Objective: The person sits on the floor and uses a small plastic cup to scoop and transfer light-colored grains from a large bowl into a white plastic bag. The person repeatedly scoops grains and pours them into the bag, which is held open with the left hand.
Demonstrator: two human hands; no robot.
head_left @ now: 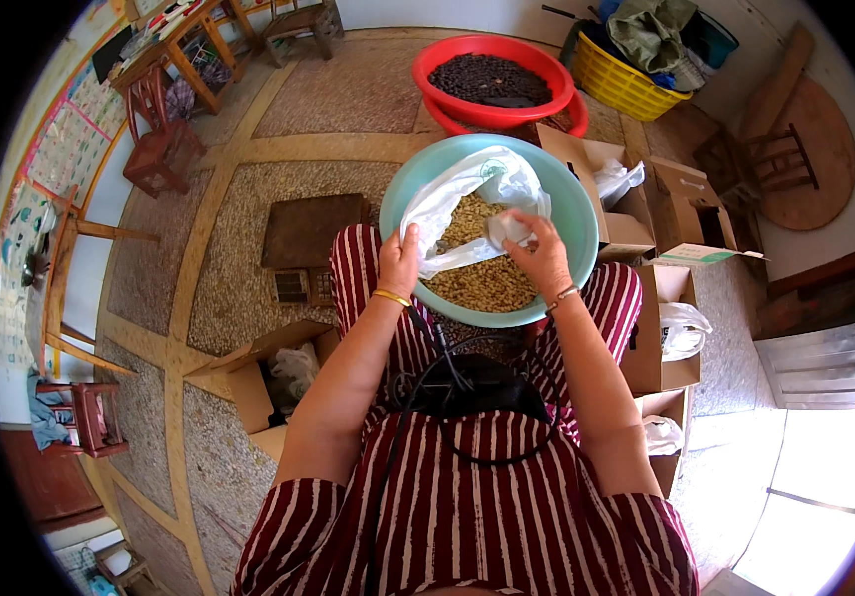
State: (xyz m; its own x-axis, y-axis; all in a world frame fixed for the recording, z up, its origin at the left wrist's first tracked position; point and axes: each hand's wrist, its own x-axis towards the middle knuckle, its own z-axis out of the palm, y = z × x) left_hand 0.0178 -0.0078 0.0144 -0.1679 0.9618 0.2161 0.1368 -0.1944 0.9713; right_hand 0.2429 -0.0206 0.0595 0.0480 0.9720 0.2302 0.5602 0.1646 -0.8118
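Note:
A pale blue-green basin (576, 214) sits between my knees, holding many small tan kernels (487, 285) that look like shelled nuts or beans. Spread open inside it is a white plastic bag (437, 204), with more kernels showing within its mouth. My left hand (399, 260) is closed on the bag's left edge. Over the bag's opening, my right hand (542, 253) grips a small white cup (503, 229). The cup's contents are hard to make out.
Behind the basin, a red basin (425, 72) of dark kernels rests on another red one. Cardboard boxes (674, 283) with white bags line my right; another box (248, 387) stands at left. A low wooden stool (313, 226) and a yellow basket (616, 81) are nearby.

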